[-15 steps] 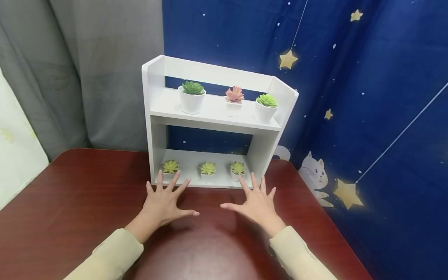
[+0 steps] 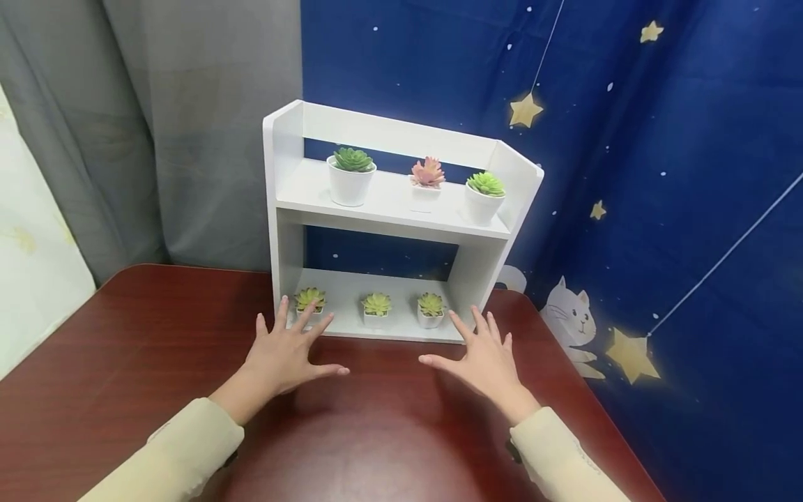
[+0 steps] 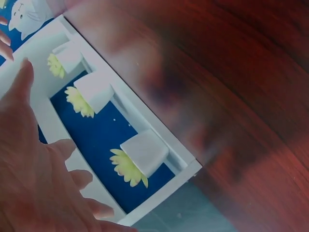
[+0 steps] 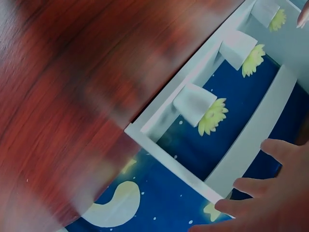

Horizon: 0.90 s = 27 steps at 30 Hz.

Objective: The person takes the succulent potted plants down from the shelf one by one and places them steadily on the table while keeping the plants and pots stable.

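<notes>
A white two-tier shelf [image 2: 370, 223] stands on the dark red table. My left hand [image 2: 282, 355] hovers before its lower left corner, fingers spread, partly covering the left yellow-green succulent [image 2: 310, 298]. My right hand [image 2: 489, 359] is before the lower right corner, also with spread fingers and holding nothing. On the lower tier are also a middle succulent [image 2: 376, 305] and a right succulent [image 2: 431, 305], each in a small white pot. The upper tier bears a dark green succulent [image 2: 353, 160], a pink succulent [image 2: 428, 173] and a bright green succulent [image 2: 486, 184].
The red wooden table [image 2: 157, 335] extends around the shelf. Behind hang a grey curtain [image 2: 226, 139] and a blue curtain [image 2: 627, 139] with stars and a white cat.
Both hands have drawn slightly apart, the left toward the left and the right toward the right. The head view has shifted a little; the succulents keep their places on the shelf.
</notes>
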Available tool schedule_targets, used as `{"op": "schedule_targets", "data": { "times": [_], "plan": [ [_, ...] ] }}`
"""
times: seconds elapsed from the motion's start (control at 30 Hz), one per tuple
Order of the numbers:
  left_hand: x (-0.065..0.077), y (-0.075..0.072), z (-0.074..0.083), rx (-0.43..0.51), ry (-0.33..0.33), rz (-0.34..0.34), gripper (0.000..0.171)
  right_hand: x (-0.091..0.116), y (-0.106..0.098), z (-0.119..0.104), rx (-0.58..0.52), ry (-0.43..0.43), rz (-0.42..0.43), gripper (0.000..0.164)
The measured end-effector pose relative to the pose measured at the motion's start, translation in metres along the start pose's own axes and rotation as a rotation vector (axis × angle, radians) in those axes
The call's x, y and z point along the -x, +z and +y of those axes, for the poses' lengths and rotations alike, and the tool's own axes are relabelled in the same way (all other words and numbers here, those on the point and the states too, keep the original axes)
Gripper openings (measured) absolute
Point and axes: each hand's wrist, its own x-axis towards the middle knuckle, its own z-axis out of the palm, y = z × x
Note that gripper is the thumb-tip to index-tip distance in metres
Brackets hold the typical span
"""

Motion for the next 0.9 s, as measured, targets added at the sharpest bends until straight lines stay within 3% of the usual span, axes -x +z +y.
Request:
{"op": "schedule_targets", "data": {
  "times": [0.1,0.23,0.33,0.6,0.9],
  "plan": [
    [-0.001,-0.003,-0.005,-0.004,-0.022,-0.013,0.091,-0.002,-0.003,0.004,-0.047,-0.010,0.066,0.099],
    [0.000,-0.005,-0.010,-0.014,-0.041,-0.016,0.079,-0.006,-0.004,0.009,-0.170,0.000,0.177,0.062],
    [0.000,-0.006,-0.012,0.004,-0.038,0.000,0.076,-0.011,-0.004,0.012,-0.274,0.039,0.235,0.048],
    [-0.009,-0.002,-0.015,0.134,-0.077,0.052,0.068,-0.031,-0.015,0.022,-0.499,0.220,0.259,0.067],
    [-0.018,0.007,-0.019,0.274,-0.174,0.080,0.074,-0.052,-0.024,0.028,-0.597,0.318,0.233,0.082]
  ]
}}
